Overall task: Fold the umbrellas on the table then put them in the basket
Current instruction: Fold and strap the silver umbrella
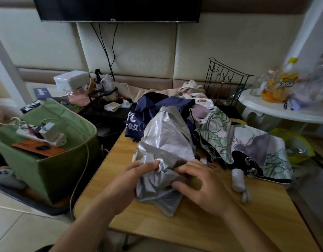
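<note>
Silver umbrella [166,142] fabric is pinched by left hand [133,180] and right hand [202,186] on table [157,224]. Fingers curled into the cloth. Floral umbrella [248,142] is lying just beside.

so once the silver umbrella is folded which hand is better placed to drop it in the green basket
Probably the left. The green basket stands off the table's left edge, on the side of the left hand. Both hands grip the silver umbrella; the right hand would have to cross over.
</note>
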A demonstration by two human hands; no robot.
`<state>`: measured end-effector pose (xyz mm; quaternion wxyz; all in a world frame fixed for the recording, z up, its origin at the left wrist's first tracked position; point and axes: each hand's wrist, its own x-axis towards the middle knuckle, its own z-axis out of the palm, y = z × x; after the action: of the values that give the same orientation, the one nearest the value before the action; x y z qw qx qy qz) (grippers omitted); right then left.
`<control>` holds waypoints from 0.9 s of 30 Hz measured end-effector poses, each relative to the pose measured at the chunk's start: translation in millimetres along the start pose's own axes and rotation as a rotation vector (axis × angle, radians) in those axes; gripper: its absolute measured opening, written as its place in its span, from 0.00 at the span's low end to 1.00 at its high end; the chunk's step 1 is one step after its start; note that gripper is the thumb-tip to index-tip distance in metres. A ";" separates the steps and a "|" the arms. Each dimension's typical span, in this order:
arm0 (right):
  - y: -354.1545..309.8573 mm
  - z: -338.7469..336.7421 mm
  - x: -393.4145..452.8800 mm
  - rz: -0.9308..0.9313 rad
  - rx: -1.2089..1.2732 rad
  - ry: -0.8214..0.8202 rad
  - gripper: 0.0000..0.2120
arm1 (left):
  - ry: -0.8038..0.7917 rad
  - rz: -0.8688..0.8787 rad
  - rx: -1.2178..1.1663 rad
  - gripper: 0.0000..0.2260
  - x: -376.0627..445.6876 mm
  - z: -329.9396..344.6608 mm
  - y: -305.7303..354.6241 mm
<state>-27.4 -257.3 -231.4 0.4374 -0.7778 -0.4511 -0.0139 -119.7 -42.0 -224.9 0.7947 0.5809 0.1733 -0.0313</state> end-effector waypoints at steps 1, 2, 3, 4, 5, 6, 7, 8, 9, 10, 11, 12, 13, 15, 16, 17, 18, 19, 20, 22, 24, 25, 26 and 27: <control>0.0 1.0 -0.1 0.004 0.021 -0.006 0.05 | -0.005 -0.001 -0.009 0.28 -0.3 0.4 0.4; 0.3 2.0 -0.4 0.012 0.057 0.000 0.05 | -0.012 0.003 -0.007 0.28 0.2 -0.5 -0.1; 0.5 2.7 -0.8 0.028 0.102 0.010 0.06 | -0.011 0.005 -0.004 0.29 -0.6 -0.6 0.5; 0.9 2.5 -1.7 0.049 0.148 0.017 0.08 | -0.015 0.013 -0.003 0.28 -0.7 -1.2 1.1; 1.9 1.7 -2.8 0.069 0.188 0.017 0.10 | -0.013 0.019 -0.010 0.27 -1.5 -1.3 3.0; 2.6 0.4 -4.6 0.084 0.227 0.008 0.11 | -0.018 0.034 -0.019 0.27 -1.5 -2.5 3.9; 2.1 -1.1 -6.7 0.101 0.265 -0.011 0.12 | -0.019 0.040 -0.023 0.27 -2.7 -2.3 5.9; 1.3 -2.5 -8.7 0.119 0.314 -0.032 0.13 | -0.023 0.046 -0.018 0.27 -3.5 -2.8 7.7; -1.0 -3.5 -10.3 0.141 0.370 -0.049 0.14 | -0.026 0.046 -0.009 0.25 -5.1 -2.4 9.8; -3.7 -3.5 -11.7 0.177 0.422 -0.063 0.17 | -0.031 0.050 0.003 0.23 -5.9 -3.1 10.7; -6.1 -2.6 -13.5 0.224 0.457 -0.072 0.20 | -0.025 0.049 0.008 0.22 -7.5 -4.4 11.1; -8.0 -1.2 -15.8 0.267 0.473 -0.067 0.22 | -0.014 0.056 0.014 0.22 -8.2 -7.8 9.4; -9.0 0.5 -18.9 0.297 0.471 -0.053 0.23 | -0.003 0.058 0.029 0.22 -10.3 -10.7 7.8; -11.0 4.0 -26.6 0.345 0.471 -0.017 0.18 | -0.001 0.059 0.102 0.24 -14.8 -17.1 2.3; -11.6 5.4 -31.6 0.368 0.465 0.000 0.14 | 0.001 0.055 0.146 0.23 -17.6 -19.2 -0.7; -11.9 6.9 -36.8 0.385 0.443 0.017 0.10 | 0.007 0.043 0.186 0.22 -21.1 -20.0 -2.8; -10.8 8.6 -42.6 0.401 0.408 0.037 0.07 | 0.008 0.033 0.219 0.21 -24.0 -20.8 -4.9; -9.4 10.4 -47.9 0.427 0.367 0.067 0.04 | 0.003 0.026 0.252 0.21 -27.4 -20.7 -6.6; -8.7 11.6 -53.1 0.462 0.320 0.105 0.03 | -0.004 0.027 0.284 0.20 -29.7 -21.4 -8.4; -6.6 13.0 -62.4 0.528 0.227 0.153 0.07 | -0.004 0.032 0.342 0.17 -34.1 -21.7 -11.2; -10.5 12.3 -67.5 0.567 0.239 0.165 0.08 | 0.011 0.031 0.385 0.12 -38.9 -19.3 -13.5; -15.0 12.1 -68.1 0.590 0.294 0.178 0.06 | 0.017 0.030 0.418 0.11 -40.7 -16.9 -14.5; -19.5 12.7 -68.1 0.613 0.353 0.188 0.05 | 0.024 0.029 0.453 0.11 -42.0 -14.4 -15.6; -23.6 13.7 -67.2 0.624 0.390 0.195 0.07 | 0.032 0.027 0.478 0.10 -43.0 -11.6 -16.5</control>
<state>-89.2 -289.2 -252.1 0.6014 -0.7749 -0.1430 0.1319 -166.9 -43.0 -229.7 0.6320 0.7553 0.1657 -0.0517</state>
